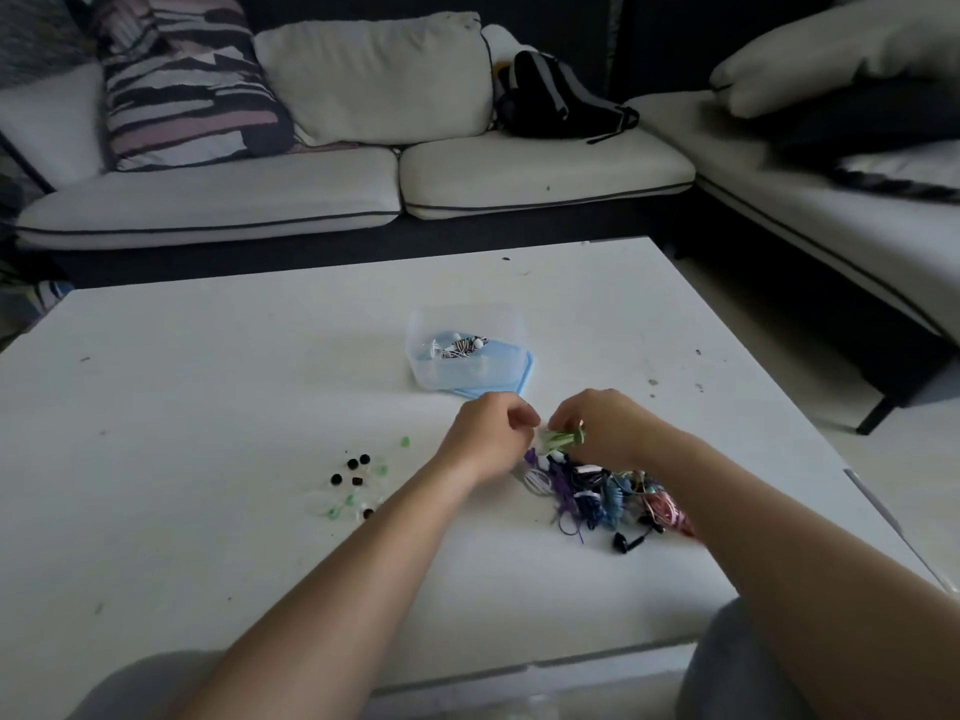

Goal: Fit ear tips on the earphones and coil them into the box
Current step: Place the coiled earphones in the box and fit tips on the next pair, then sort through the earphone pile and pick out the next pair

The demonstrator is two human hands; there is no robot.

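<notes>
A bundle of pale green earphones (563,438) is held between my two hands just above the white table (218,387). My right hand (602,426) grips the coiled green cord. My left hand (491,433) is closed, fingertips pinched at the bundle's left end; what it pinches is too small to tell. A clear plastic box (457,376) stands beyond my hands on a blue lid, with white and striped earphones coiled inside. A tangled heap of purple, blue, pink and black earphones (602,496) lies under my right wrist. Loose black, green and clear ear tips (356,483) lie scattered to the left.
A white sofa (363,184) with cushions runs along the far side of the table, and a black backpack (556,96) sits on it. Another sofa section (831,210) stands to the right. My knees show at the table's near edge.
</notes>
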